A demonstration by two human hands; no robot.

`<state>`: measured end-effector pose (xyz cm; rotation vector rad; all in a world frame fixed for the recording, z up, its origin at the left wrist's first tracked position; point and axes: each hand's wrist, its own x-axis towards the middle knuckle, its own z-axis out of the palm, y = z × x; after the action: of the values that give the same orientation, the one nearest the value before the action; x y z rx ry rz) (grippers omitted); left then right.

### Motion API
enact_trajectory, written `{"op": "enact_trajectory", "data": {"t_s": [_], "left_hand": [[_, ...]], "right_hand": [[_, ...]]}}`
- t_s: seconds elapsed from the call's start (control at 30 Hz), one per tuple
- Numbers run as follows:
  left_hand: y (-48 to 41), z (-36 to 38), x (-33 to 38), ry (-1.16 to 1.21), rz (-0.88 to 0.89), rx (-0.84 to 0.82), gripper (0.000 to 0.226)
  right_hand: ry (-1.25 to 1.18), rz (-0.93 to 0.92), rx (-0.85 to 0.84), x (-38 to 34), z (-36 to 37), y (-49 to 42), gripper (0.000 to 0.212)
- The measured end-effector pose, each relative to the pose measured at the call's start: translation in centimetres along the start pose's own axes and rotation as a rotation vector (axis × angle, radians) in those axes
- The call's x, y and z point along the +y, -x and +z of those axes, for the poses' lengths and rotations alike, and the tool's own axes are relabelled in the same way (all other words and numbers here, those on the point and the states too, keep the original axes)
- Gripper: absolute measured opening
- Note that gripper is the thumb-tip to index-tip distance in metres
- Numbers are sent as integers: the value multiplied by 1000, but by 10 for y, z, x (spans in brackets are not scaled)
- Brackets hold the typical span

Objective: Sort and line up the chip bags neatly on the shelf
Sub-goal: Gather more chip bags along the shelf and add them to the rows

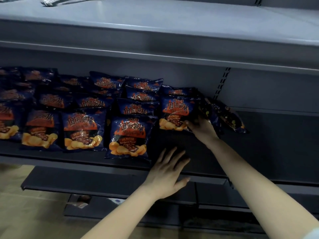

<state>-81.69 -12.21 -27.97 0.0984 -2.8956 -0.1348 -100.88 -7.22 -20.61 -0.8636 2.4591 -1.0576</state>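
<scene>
We see a dark grey metal shelf (259, 144) with many shiny dark blue chip bags with orange pictures (82, 128) lying in rows from back to front. At the right end, a few dark blue bags (227, 116) lean over sideways. Our right hand (200, 128) curls its fingers round the bottom of the nearest leaning bag (205, 109), just beside the last row. Our left hand (168, 171) is spread wide, holding nothing, over the shelf's front edge.
</scene>
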Motion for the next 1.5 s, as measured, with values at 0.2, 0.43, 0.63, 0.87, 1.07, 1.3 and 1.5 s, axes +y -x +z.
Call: {"op": "enact_trajectory", "data": {"t_s": [0.2, 0.43, 0.63, 0.87, 1.07, 1.3, 1.5], "left_hand": [[-22, -24, 9, 375, -133, 105, 64], [-96, -39, 24, 299, -43, 256, 54], [-129, -40, 55, 268, 4, 305, 49], [-130, -25, 81, 319, 35, 266, 51], [-119, -11, 77, 296, -47, 160, 55], [-115, -16, 78, 311, -39, 167, 54], [-123, -43, 97, 553, -36, 213, 76]], "right_hand": [[-6, -69, -80, 10, -32, 45, 43], [-5, -283, 316, 29, -85, 68, 27], [320, -223, 271, 63, -112, 53, 72], [441, -184, 114, 90, -88, 24, 79], [398, -195, 180, 99, -84, 23, 58], [197, -340, 604, 103, -109, 34, 52], [32, -424, 868, 70, -133, 75, 39]]}}
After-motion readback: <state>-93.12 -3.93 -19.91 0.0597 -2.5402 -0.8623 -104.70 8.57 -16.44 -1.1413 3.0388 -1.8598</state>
